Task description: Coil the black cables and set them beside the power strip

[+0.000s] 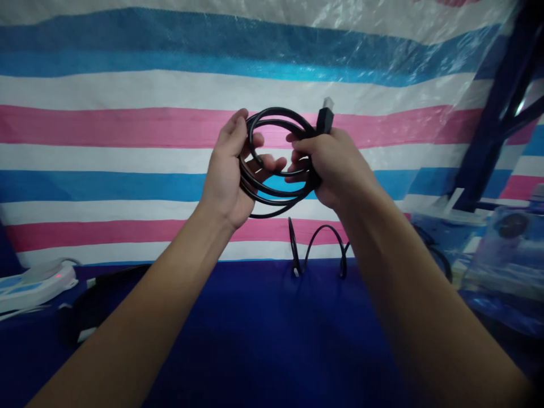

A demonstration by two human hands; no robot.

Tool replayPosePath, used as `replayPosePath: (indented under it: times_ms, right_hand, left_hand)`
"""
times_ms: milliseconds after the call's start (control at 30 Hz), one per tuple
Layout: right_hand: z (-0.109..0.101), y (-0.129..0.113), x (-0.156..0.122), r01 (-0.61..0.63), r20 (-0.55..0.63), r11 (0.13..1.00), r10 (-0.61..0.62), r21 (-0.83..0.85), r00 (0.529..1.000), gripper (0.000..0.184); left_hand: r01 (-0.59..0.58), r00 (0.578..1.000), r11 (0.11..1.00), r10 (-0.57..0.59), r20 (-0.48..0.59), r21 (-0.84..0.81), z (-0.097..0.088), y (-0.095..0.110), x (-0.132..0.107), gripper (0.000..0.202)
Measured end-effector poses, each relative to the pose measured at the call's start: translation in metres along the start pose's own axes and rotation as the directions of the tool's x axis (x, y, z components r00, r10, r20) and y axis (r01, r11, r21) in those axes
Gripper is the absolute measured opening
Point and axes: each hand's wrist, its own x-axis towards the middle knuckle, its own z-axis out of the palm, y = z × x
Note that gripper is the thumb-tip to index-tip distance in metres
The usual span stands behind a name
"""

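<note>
I hold a coiled black cable (276,122) up in front of me with both hands. My left hand (229,170) grips the left side of the coil, its fingers curled through the loops. Over the coil's right side my right hand (334,167) is closed. The cable's black plug with a metal tip (325,116) sticks up above my right hand. A loose end of the cable (317,246) hangs down in bends to the blue table surface (255,328).
A striped pink, white and blue tarp (127,124) hangs behind the table. A white power strip with a red light (38,280) lies at the left, next to a dark bundle (97,303). Plastic bags (505,260) lie at the right under a dark blue metal frame (493,130).
</note>
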Motion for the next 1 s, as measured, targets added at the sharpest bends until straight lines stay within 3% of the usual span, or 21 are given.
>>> replayPosePath:
  times_ms: [133, 267, 400, 500, 633, 733, 833, 900, 1000]
  right_hand:
    - [-0.002, 0.005, 0.002, 0.167, 0.161, 0.965, -0.136, -0.202, 0.978, 0.012]
    - [-0.008, 0.002, 0.0, 0.319, 0.301, 0.903, -0.231, -0.288, 0.925, 0.015]
    - [-0.017, -0.006, -0.004, 0.321, 0.416, 0.907, -0.19, -0.272, 0.889, 0.026]
    - [-0.022, -0.009, -0.005, 0.283, 0.488, 0.922, -0.126, -0.264, 0.864, 0.031]
    - [-0.019, -0.005, -0.004, 0.302, 0.428, 0.9, -0.15, -0.313, 0.891, 0.032]
    - [-0.014, -0.004, -0.003, 0.327, 0.38, 0.898, -0.204, -0.295, 0.902, 0.03]
    - [-0.012, -0.007, -0.005, 0.339, 0.457, 0.886, -0.172, -0.316, 0.873, 0.009]
    - [-0.012, -0.01, -0.007, 0.338, 0.486, 0.886, -0.154, -0.319, 0.861, 0.007]
    - [-0.011, -0.012, -0.009, 0.29, 0.485, 0.919, -0.133, -0.266, 0.864, 0.008]
  left_hand:
    - [0.047, 0.999, 0.999, -0.047, -0.025, -0.002, 0.0, 0.004, -0.001, 0.03]
    - [0.095, 0.993, 0.99, -0.088, -0.076, 0.101, -0.01, 0.007, 0.004, 0.022]
    - [-0.044, 0.994, 0.962, 0.069, -0.085, 0.268, -0.018, 0.003, 0.006, 0.011]
    - [-0.06, 0.998, 0.934, 0.06, 0.011, 0.351, -0.018, 0.0, 0.002, 0.018]
    - [-0.072, 0.99, 0.916, 0.017, 0.142, 0.394, -0.012, -0.006, 0.0, 0.016]
    - [-0.054, 0.991, 0.917, 0.001, 0.133, 0.396, -0.011, -0.008, 0.001, 0.02]
    - [0.017, 0.99, 0.911, -0.073, 0.12, 0.412, -0.013, -0.007, 0.003, 0.025]
    - [0.041, 0.987, 0.905, -0.102, 0.122, 0.424, -0.014, -0.007, 0.003, 0.029]
    - [-0.027, 0.995, 0.891, -0.02, 0.099, 0.454, -0.013, -0.008, 0.004, 0.033]
